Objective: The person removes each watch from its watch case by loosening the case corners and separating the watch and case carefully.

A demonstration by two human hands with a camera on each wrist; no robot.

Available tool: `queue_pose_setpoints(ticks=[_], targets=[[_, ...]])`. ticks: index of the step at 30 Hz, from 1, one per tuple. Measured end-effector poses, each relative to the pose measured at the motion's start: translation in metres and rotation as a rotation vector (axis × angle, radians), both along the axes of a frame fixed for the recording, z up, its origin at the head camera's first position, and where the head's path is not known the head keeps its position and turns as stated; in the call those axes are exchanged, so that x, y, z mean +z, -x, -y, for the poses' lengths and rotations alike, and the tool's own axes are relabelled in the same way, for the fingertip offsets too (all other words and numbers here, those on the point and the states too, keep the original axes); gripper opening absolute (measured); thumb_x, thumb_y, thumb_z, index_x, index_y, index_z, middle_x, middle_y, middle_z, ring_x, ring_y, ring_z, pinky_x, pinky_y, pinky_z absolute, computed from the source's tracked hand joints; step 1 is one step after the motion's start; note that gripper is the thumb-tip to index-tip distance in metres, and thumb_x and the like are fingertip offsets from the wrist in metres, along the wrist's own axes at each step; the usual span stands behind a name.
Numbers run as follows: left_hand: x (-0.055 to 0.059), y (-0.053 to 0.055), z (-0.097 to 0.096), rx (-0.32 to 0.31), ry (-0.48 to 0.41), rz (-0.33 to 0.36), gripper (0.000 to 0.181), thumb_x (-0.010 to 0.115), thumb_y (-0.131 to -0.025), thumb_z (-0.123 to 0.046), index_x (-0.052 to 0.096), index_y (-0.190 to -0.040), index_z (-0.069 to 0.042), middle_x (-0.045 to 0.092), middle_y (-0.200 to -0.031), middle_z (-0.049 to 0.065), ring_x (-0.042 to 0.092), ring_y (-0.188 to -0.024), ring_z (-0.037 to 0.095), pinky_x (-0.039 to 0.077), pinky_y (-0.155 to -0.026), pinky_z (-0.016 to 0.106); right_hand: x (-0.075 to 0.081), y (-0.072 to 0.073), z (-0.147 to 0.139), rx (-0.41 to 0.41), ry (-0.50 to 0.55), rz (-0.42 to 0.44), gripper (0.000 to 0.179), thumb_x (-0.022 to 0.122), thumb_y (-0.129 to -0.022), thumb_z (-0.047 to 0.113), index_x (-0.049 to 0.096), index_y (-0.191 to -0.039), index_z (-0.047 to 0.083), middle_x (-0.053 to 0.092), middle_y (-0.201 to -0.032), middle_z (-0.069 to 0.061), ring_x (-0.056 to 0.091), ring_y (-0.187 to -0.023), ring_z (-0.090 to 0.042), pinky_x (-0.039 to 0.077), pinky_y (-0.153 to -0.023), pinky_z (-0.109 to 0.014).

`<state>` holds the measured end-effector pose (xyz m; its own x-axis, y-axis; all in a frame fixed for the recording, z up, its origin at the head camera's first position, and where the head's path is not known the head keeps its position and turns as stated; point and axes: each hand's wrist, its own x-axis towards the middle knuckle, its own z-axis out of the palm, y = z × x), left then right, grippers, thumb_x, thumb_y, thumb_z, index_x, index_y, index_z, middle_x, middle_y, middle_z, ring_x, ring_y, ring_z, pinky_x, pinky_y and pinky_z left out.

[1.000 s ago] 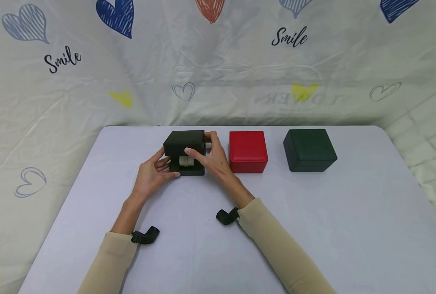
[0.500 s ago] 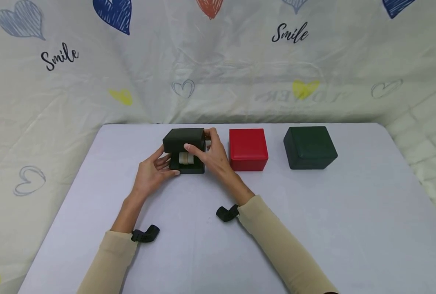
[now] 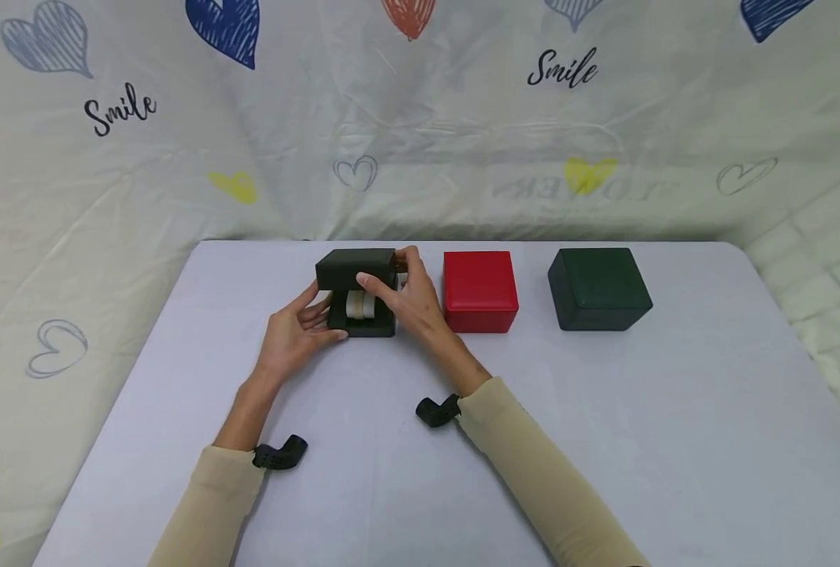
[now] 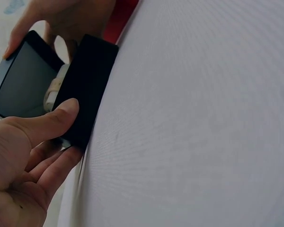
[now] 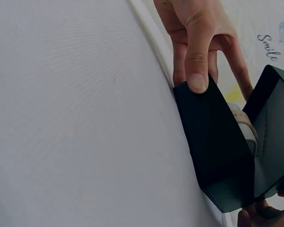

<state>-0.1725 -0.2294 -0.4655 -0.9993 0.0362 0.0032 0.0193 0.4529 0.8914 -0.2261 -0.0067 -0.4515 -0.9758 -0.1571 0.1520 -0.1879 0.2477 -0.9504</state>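
A black hinged box (image 3: 356, 272) stands on the table with its lid tilted up. Between lid and base a white cushion with a beige strap round it (image 3: 360, 305) shows. My left hand (image 3: 288, 340) grips the base at its left side; in the left wrist view the thumb (image 4: 65, 113) presses its front wall (image 4: 87, 85). My right hand (image 3: 416, 303) holds the lid at its right side, thumb on the front edge and fingers behind. In the right wrist view the pale lid lining (image 5: 277, 127) is visible; only parts of the right fingers show.
To the right of the black box stands a closed red box (image 3: 479, 287). Farther right is a closed dark green box (image 3: 600, 287). The white table (image 3: 363, 472) ends at the back against a printed curtain (image 3: 420, 102).
The lid of the black box has tilted up a little more in my right hand, and more of the cushion shows. My left hand has stayed in place on the base.
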Motion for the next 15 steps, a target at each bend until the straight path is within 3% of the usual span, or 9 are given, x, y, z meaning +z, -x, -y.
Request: queue_pose_setpoints(ticks=[10,15], targets=[[-0.0004,0.001,-0.0004,-0.015,-0.025,-0.019,0.102,0.088,-0.079,0.001,0.032,-0.163,-0.014,0.06,-0.146,0.021,0.065,-0.129,0.035,0.057,-0.098,0.035,0.0016,0.0031,0.0,-0.006,-0.002,0.04,0.065,0.071,-0.089,0.056,0.047,-0.133,0.015,0.06,-0.127,-0.007,0.056,-0.12,-0.021,0.047,-0.102,-0.047],[0.0005,0.0002,0.0001,-0.017,-0.009,-0.024,0.101,0.088,-0.08,0.0,0.033,-0.163,-0.013,0.059,-0.147,0.021,0.066,-0.129,0.035,0.057,-0.099,0.037,0.002,0.0025,0.0007,-0.005,-0.012,0.048,0.073,0.071,-0.089,0.056,0.041,-0.146,0.021,0.058,-0.132,-0.009,0.056,-0.12,-0.023,0.05,-0.101,-0.047]])
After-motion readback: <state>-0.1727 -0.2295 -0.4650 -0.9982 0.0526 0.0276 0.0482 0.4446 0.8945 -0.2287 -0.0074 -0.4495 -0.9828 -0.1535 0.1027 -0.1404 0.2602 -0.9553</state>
